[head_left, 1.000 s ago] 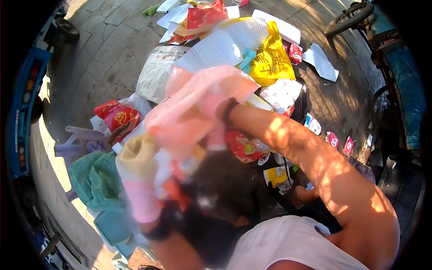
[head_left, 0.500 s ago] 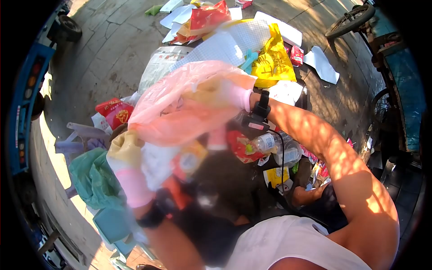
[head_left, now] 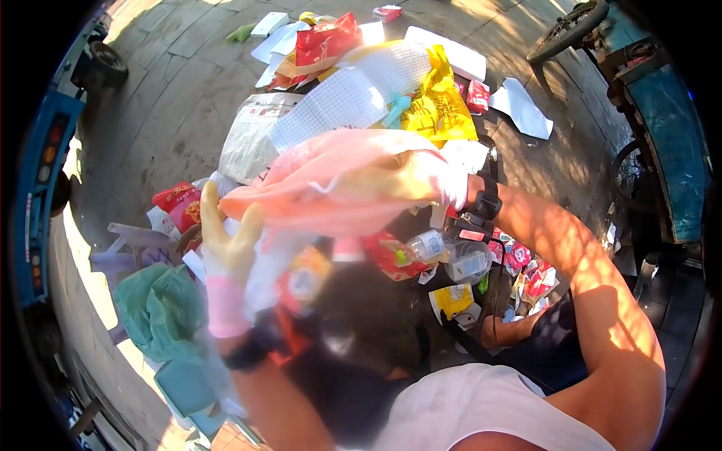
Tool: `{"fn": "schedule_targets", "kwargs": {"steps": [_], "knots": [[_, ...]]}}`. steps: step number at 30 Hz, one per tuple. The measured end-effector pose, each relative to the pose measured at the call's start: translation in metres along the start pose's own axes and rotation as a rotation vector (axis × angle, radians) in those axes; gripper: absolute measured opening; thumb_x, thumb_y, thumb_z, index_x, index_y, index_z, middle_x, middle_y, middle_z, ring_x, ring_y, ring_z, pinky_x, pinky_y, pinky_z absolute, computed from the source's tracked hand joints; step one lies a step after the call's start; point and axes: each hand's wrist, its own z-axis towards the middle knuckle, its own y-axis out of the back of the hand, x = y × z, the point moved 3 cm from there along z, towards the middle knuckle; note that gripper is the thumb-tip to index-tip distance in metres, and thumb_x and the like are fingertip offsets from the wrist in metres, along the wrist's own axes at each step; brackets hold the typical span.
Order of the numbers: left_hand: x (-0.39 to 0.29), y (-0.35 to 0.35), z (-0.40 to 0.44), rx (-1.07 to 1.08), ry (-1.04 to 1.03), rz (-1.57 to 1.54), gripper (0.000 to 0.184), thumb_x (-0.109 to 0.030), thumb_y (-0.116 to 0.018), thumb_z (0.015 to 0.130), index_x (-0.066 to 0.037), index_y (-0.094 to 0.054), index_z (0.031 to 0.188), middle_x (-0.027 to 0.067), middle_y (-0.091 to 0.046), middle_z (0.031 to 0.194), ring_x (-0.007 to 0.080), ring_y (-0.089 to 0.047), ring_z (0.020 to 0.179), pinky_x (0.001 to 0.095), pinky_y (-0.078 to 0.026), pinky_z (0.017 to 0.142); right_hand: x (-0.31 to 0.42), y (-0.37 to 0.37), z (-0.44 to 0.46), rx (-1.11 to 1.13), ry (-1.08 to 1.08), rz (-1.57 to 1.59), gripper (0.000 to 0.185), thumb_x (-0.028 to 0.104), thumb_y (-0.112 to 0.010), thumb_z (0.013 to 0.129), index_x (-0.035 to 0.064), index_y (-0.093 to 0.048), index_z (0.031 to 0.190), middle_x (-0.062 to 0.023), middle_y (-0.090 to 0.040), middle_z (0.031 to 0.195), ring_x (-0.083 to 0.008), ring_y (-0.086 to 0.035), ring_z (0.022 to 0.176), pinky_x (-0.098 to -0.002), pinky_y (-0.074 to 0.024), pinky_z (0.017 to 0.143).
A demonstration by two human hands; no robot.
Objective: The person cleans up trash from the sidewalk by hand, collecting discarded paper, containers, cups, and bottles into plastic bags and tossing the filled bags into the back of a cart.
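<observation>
A pink plastic bag (head_left: 323, 180) is stretched sideways in front of me. My right hand (head_left: 391, 180), in a pale yellow glove with a pink cuff, is partly inside or behind the thin plastic; its fingers are veiled by it. At the bag's left end is my left hand (head_left: 229, 233), gloved the same way, with thumb and forefinger spread apart and the bag's edge beside them. Beneath the bag lie a red packet (head_left: 395, 255) and a clear plastic bottle (head_left: 427, 246). A green plastic bag (head_left: 159, 312) is left of my left wrist.
Beyond the bag lie a newspaper (head_left: 256, 135), gridded paper (head_left: 338, 105), a yellow bag (head_left: 444, 109), a red bag (head_left: 329, 41) and white sheets. A lilac object (head_left: 139, 244) is at the left. Blue vehicles (head_left: 669, 143) stand at both sides, with a wheel (head_left: 568, 31) at upper right.
The pink bag has been pulled out flatter and sideways. My right hand has moved right and slightly down. My left hand has risen, and its fingers have spread.
</observation>
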Motion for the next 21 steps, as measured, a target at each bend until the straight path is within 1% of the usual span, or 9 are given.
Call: {"fn": "schedule_targets", "kwargs": {"steps": [2, 4, 7, 10, 14, 16, 17, 20, 21], "knots": [[-0.037, -0.02, -0.008, 0.086, -0.18, 0.208, 0.097, -0.03, -0.076, 0.095, 0.001, -0.017, 0.165, 0.0204, -0.028, 0.168, 0.0294, -0.036, 0.151, 0.0404, -0.033, 0.121, -0.001, -0.009, 0.003, 0.036, -0.01, -0.112, 0.029, 0.019, -0.068, 0.098, 0.0043, -0.073, 0.121, -0.0107, -0.074, 0.115, -0.0203, -0.069, 0.104, -0.0342, -0.054, 0.092], [-0.051, -0.043, -0.017, 0.058, -0.279, 0.163, 0.077, -0.025, -0.073, 0.096, 0.001, -0.037, 0.159, 0.0216, -0.051, 0.155, 0.028, -0.055, 0.138, 0.0395, -0.044, 0.112, 0.002, -0.016, 0.009, 0.04, 0.008, -0.215, 0.028, 0.019, -0.067, 0.098, 0.004, -0.073, 0.12, -0.0106, -0.074, 0.113, -0.0186, -0.069, 0.103, -0.0336, -0.0539, 0.091], [-0.041, -0.055, -0.011, 0.209, -0.124, 0.27, 0.044, -0.022, -0.068, 0.097, -0.001, -0.064, 0.136, 0.0218, -0.074, 0.119, 0.0287, -0.073, 0.108, 0.0397, -0.055, 0.093, 0.006, -0.022, 0.019, -0.017, 0.052, -0.288, 0.026, 0.019, -0.066, 0.099, 0.0035, -0.074, 0.119, -0.0103, -0.075, 0.11, -0.0161, -0.068, 0.102, -0.0327, -0.0538, 0.09], [-0.017, -0.049, -0.011, 0.009, -0.113, 0.389, 0.024, -0.02, -0.066, 0.097, -0.002, -0.075, 0.11, 0.0199, -0.075, 0.088, 0.031, -0.075, 0.081, 0.0415, -0.056, 0.075, 0.014, -0.013, 0.017, -0.101, 0.052, -0.203, 0.025, 0.019, -0.066, 0.099, 0.0029, -0.075, 0.117, -0.0101, -0.075, 0.107, -0.0136, -0.068, 0.1, -0.0317, -0.0537, 0.09], [-0.014, -0.028, -0.011, -0.069, 0.13, 0.462, 0.022, -0.021, -0.066, 0.096, -0.001, -0.075, 0.099, 0.0193, -0.074, 0.085, 0.0264, -0.071, 0.075, 0.0382, -0.053, 0.07, 0.028, 0.012, -0.01, -0.121, -0.172, 0.059, 0.025, 0.018, -0.062, 0.102, -0.0006, -0.074, 0.113, -0.0072, -0.076, 0.098, -0.0132, -0.068, 0.093, -0.032, -0.0545, 0.083], [0.001, -0.015, -0.009, -0.098, 0.159, 0.469, 0.019, -0.017, -0.066, 0.093, 0.0, -0.073, 0.092, 0.0094, -0.063, 0.071, 0.0105, -0.055, 0.067, 0.0348, -0.047, 0.064, 0.018, 0.035, -0.033, -0.176, -0.194, 0.138, 0.026, 0.019, -0.064, 0.102, -0.0027, -0.073, 0.113, -0.0031, -0.073, 0.097, -0.0111, -0.065, 0.089, -0.0297, -0.0533, 0.078], [-0.006, -0.01, -0.012, -0.067, 0.137, 0.361, 0.018, -0.016, -0.066, 0.093, 0.001, -0.071, 0.091, 0.0045, -0.061, 0.07, 0.0094, -0.052, 0.067, 0.0332, -0.046, 0.064, 0.004, 0.052, -0.048, -0.23, -0.194, 0.163, 0.027, 0.021, -0.067, 0.101, -0.003, -0.073, 0.114, -0.0001, -0.071, 0.098, -0.0079, -0.062, 0.087, -0.0267, -0.0516, 0.076], [0.005, 0.003, -0.01, -0.069, 0.192, 0.16, 0.015, -0.012, -0.065, 0.093, 0.001, -0.072, 0.095, -0.0041, -0.06, 0.073, 0.0068, -0.05, 0.064, 0.0282, -0.041, 0.058, -0.006, 0.096, -0.112, -0.475, -0.363, 0.098, 0.033, 0.031, -0.069, 0.101, 0.0004, -0.074, 0.113, 0.0012, -0.071, 0.092, -0.006, -0.061, 0.084, -0.0253, -0.0511, 0.078], [0.033, 0.013, -0.003, -0.099, 0.198, 0.148, 0.022, -0.018, -0.071, 0.096, 0.001, -0.073, 0.106, -0.0015, -0.067, 0.083, 0.0082, -0.055, 0.07, 0.0279, -0.046, 0.063, -0.013, 0.109, -0.142, -0.542, -0.403, 0.115, 0.036, 0.033, -0.07, 0.101, 0.0009, -0.074, 0.115, -0.0003, -0.073, 0.094, -0.0083, -0.063, 0.084, -0.0269, -0.052, 0.08]]}}
